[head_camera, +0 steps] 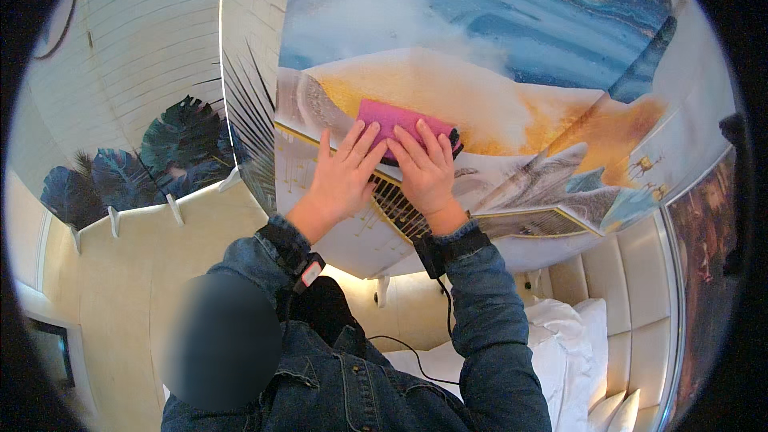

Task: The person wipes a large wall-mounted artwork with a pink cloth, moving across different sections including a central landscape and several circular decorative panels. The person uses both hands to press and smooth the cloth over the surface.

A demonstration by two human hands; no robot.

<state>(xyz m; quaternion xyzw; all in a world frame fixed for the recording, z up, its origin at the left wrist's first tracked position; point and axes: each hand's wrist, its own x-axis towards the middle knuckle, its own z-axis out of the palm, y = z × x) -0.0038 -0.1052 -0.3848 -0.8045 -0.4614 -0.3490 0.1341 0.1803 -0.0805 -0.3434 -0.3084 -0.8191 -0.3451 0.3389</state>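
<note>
A folded pink cloth (399, 120) with a dark edge lies against a large printed panel (408, 78) with a blue, white and gold pattern. My left hand (345, 174) presses its fingertips on the lower left part of the cloth, its fingers spread. Beside it, my right hand (426, 174) rests its fingers flat on the cloth's lower right part. The fingertips of both hands nearly meet. Below the cloth the panel shows a gold-edged dark band (396, 207). The palms and the undersides of the fingers are hidden.
Left of the panel stands a folding screen (144, 72) with printed dark leaves, on small white feet (174, 210). White bedding (564, 342) and a padded cream headboard (624, 294) are at the lower right. A black cable (414, 354) runs near my right arm.
</note>
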